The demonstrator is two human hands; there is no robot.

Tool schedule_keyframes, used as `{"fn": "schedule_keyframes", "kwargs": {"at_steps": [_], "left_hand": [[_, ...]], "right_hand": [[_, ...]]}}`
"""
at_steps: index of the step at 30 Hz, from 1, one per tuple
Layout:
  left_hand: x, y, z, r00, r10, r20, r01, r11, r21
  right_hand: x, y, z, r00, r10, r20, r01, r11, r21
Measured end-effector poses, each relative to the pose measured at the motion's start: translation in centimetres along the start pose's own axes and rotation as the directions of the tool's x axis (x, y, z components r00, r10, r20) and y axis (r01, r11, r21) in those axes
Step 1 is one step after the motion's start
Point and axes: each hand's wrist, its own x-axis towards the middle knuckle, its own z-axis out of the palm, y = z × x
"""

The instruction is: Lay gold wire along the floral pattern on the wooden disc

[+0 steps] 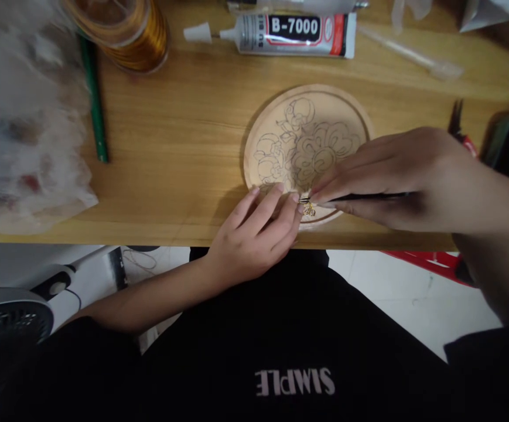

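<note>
Right hand (395, 170) pinches tweezers (304, 200) beside curled left hand (249, 243), whose hold is unclear. Gold wire piece (309, 211) sits over wooden plate's (250, 149) near rim; slipping tips could bend it.

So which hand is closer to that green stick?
Left. The left hand is at the near edge of the round board, right of the green stick; the right hand is farther right, at the board's right side.
</note>
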Motion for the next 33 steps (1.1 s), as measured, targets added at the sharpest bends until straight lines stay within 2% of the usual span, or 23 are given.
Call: {"fn": "schedule_keyframes", "kwargs": {"at_steps": [8, 11, 15, 17, 21, 23, 27, 33], "left_hand": [[-0.1, 0.1, 0.1, 1.000, -0.005, 0.020, 0.007, 0.998, -0.070], [-0.1, 0.1, 0.1, 1.000, -0.012, 0.027, 0.014, 0.996, -0.085], [0.0, 0.0, 0.0, 1.000, 0.002, 0.021, -0.001, 0.999, -0.033], [0.0, 0.0, 0.0, 0.999, -0.006, 0.031, 0.008, 0.999, -0.054], [-0.2, -0.1, -0.1, 0.999, -0.022, 0.049, 0.028, 0.992, -0.121], [-0.2, -0.1, -0.1, 0.999, -0.016, 0.046, 0.021, 0.994, -0.112], [-0.1, -0.1, -0.1, 0.999, 0.002, 0.038, 0.000, 0.999, -0.051], [-0.1, -0.1, -0.2, 1.000, -0.020, 0.007, 0.020, 0.995, -0.101]], "right_hand": [[-0.5, 0.2, 0.3, 0.989, -0.151, 0.001, 0.149, 0.975, -0.165], [-0.5, 0.0, 0.5, 0.990, -0.143, -0.020, 0.139, 0.983, -0.119], [-0.7, 0.0, 0.6, 0.996, -0.063, -0.057, 0.063, 0.998, -0.006], [-0.9, 0.2, 0.6, 0.997, -0.064, -0.052, 0.063, 0.998, -0.024], [-1.5, 0.4, 0.5, 0.989, -0.140, -0.043, 0.136, 0.987, -0.081], [-1.9, 0.3, 0.4, 0.991, -0.117, -0.063, 0.111, 0.990, -0.087], [-3.0, -0.6, 1.0, 0.976, 0.012, -0.217, -0.045, 0.988, -0.149], [-4.4, -3.0, 4.1, 0.877, 0.088, -0.472, -0.223, 0.946, -0.237]]}}
